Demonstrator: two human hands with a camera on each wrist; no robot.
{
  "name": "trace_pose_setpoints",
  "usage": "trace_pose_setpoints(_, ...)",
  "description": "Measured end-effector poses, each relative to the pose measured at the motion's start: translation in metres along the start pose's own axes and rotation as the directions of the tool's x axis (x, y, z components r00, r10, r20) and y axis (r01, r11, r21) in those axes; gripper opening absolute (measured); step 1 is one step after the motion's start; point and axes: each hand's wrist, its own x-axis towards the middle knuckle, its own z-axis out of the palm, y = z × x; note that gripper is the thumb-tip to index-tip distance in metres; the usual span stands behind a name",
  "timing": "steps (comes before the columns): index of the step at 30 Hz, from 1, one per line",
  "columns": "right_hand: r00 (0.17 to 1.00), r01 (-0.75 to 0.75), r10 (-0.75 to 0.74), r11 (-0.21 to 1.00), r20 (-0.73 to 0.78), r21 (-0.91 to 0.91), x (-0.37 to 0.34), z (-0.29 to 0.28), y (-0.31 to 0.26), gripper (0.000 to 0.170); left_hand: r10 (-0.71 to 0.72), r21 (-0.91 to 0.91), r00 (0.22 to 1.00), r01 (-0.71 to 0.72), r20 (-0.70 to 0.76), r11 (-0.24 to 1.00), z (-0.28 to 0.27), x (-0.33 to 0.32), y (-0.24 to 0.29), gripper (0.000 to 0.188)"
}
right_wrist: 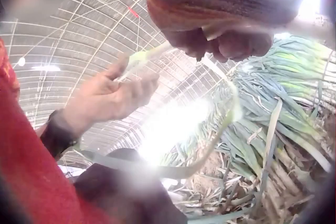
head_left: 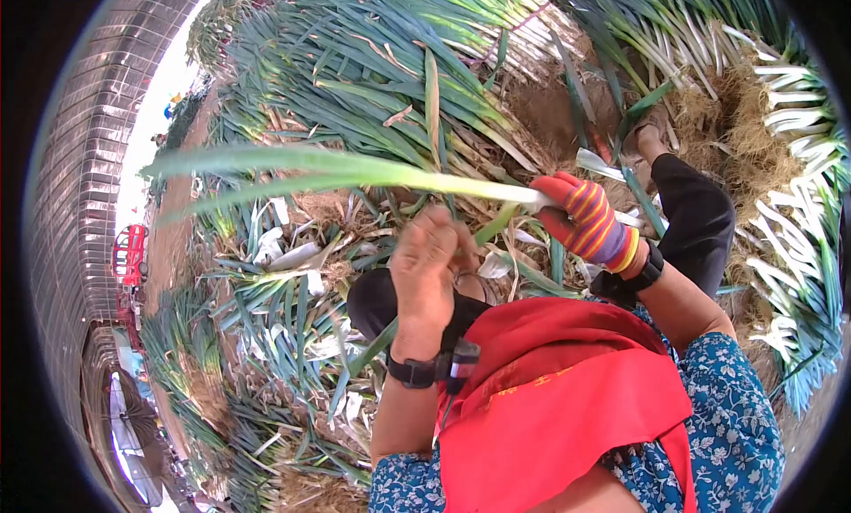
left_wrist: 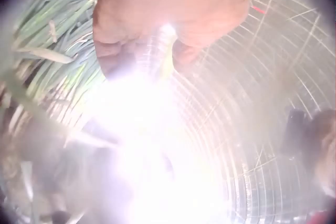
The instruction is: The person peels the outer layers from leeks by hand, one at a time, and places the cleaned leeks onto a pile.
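A leek point(head_left: 417, 179) stretches sideways across my head view, its white end grasped in the gloved right hand point(head_left: 587, 219), its green end reaching past the bare left hand point(head_left: 427, 269), which I find just beside it, loose, thumb and fingers parted.

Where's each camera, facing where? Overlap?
Head: head-worn, forward and down at the leek; left hand, right hand, arms, legs show.
Left wrist: wrist-worn, past the left hand at leek heap and roof.
Right wrist: wrist-worn, past the right hand at the leek; left hand shows.
Head and right wrist share both hands and the leek.
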Motion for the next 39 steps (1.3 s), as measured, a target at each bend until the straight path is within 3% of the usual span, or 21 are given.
trace_pose_setpoints(3, 0.99, 0.005, -0.005, 1.0, 0.14, 0.004, -0.003, 0.011, -0.006, 0.036, 0.148, -0.108, 0.985, -0.157, -0.085, 0.982, 0.004, 0.011, 0.018, 0.015)
trace_pose_setpoints(4, 0.958, -0.151, 0.115, 0.981, 0.262, 0.121, -0.002, 0.006, -0.012, 0.037, 0.176, -0.058, 0.978, -0.184, -0.112, 0.981, 0.001, 0.012, 0.018, 0.013)
trace_pose_setpoints(5, 0.957, -0.155, 0.119, 0.981, 0.263, 0.119, 0.001, 0.009, -0.011, 0.037, 0.172, -0.06, 0.979, -0.18, -0.112, 0.982, 0.002, 0.012, 0.017, 0.013)
trace_pose_setpoints(7, 0.98, -0.063, -0.015, 0.924, 0.2, 0.377, 0.008, 0.012, -0.005, 0.043, 0.1, 0.009, 0.98, -0.1, -0.171, 0.995, 0.004, 0.009, 0.014, 0.013)
trace_pose_setpoints(9, 0.986, -0.024, -0.036, 0.937, 0.164, 0.349, 0.019, 0.017, -0.026, 0.048, 0.081, 0.02, 0.983, -0.079, -0.166, 0.997, 0.012, 0.005, 0.01, 0.014)
trace_pose_setpoints(11, 0.975, 0.019, -0.015, 1.0, 0.221, -0.015, 0.022, 0.024, -0.038, 0.05, 0.06, 0.052, 0.984, -0.052, -0.169, 0.997, 0.019, 0.0, 0.007, 0.015)
trace_pose_setpoints(12, 0.982, 0.066, -0.059, 0.997, 0.179, -0.031, 0.017, 0.034, -0.033, 0.044, 0.069, 0.085, 0.982, -0.055, -0.174, 0.995, 0.018, 0.0, 0.004, 0.018)
trace_pose_setpoints(15, 0.979, 0.164, -0.158, 0.986, 0.13, -0.03, 0.016, 0.043, -0.036, 0.036, -0.053, 0.115, 0.996, 0.06, -0.066, 0.992, 0.013, -0.008, 0.021, 0.021)
trace_pose_setpoints(19, 0.969, 0.138, -0.176, 0.967, 0.172, 0.215, 0.02, 0.043, -0.031, 0.023, -0.072, 0.086, 0.997, 0.068, 0.036, 0.994, -0.002, -0.012, 0.02, 0.021)
trace_pose_setpoints(21, 0.949, 0.218, -0.254, 0.956, 0.188, 0.195, 0.019, 0.034, -0.041, 0.019, -0.089, 0.083, 0.993, 0.083, 0.075, 0.993, -0.008, -0.011, 0.015, 0.022)
trace_pose_setpoints(23, 0.955, 0.024, -0.052, 0.995, 0.294, 0.097, 0.018, 0.03, -0.046, 0.02, -0.083, 0.078, 0.989, 0.074, 0.12, 0.994, -0.008, -0.01, 0.015, 0.024)
trace_pose_setpoints(24, 0.953, 0.023, -0.051, 0.995, 0.299, 0.096, 0.019, 0.03, -0.046, 0.02, -0.075, 0.079, 0.984, 0.063, 0.161, 0.995, -0.008, -0.011, 0.015, 0.026)
trace_pose_setpoints(26, 0.867, -0.283, 0.306, 0.952, 0.394, -0.117, 0.021, 0.031, -0.04, 0.018, -0.045, 0.035, 0.981, 0.039, 0.187, 0.999, -0.014, -0.011, 0.011, 0.027)
trace_pose_setpoints(27, 0.867, -0.285, 0.309, 0.951, 0.391, -0.119, 0.015, 0.034, -0.03, 0.018, -0.013, -0.007, 0.977, 0.015, 0.213, 1.0, -0.017, -0.01, 0.011, 0.029)
trace_pose_setpoints(29, 0.965, -0.047, 0.082, 0.989, 0.251, -0.143, 0.008, 0.039, -0.016, 0.021, 0.01, -0.007, 0.971, -0.009, 0.24, 1.0, -0.022, -0.008, 0.014, 0.028)
trace_pose_setpoints(30, 0.967, 0.151, -0.136, 0.987, 0.216, -0.054, 0.008, 0.033, -0.02, 0.022, -0.002, 0.008, 0.975, 0.0, 0.22, 1.0, -0.026, -0.008, 0.014, 0.028)
trace_pose_setpoints(33, 0.99, 0.132, -0.134, 0.99, 0.05, 0.038, 0.014, 0.042, -0.05, 0.023, -0.022, 0.017, 0.981, 0.019, 0.193, 1.0, -0.017, -0.009, 0.012, 0.027)
trace_pose_setpoints(34, 0.978, 0.15, -0.15, 0.989, 0.148, 0.014, 0.021, 0.037, -0.061, 0.024, -0.053, 0.055, 0.987, 0.046, 0.153, 0.997, -0.012, -0.01, 0.011, 0.028)
trace_pose_setpoints(37, 0.98, 0.176, -0.18, 0.983, 0.088, 0.055, 0.024, 0.043, -0.056, 0.017, -0.062, 0.084, 0.994, 0.054, 0.094, 0.995, -0.008, -0.013, 0.013, 0.031)
trace_pose_setpoints(38, 0.956, 0.292, -0.29, 0.95, -0.03, 0.114, 0.026, 0.045, -0.051, 0.018, -0.043, 0.053, 0.985, 0.034, 0.168, 0.998, -0.012, -0.013, 0.013, 0.031)
trace_pose_setpoints(39, 0.956, 0.293, -0.292, 0.949, -0.028, 0.12, 0.025, 0.042, -0.047, 0.018, -0.022, 0.021, 0.97, 0.017, 0.243, 1.0, -0.015, -0.014, 0.013, 0.03)
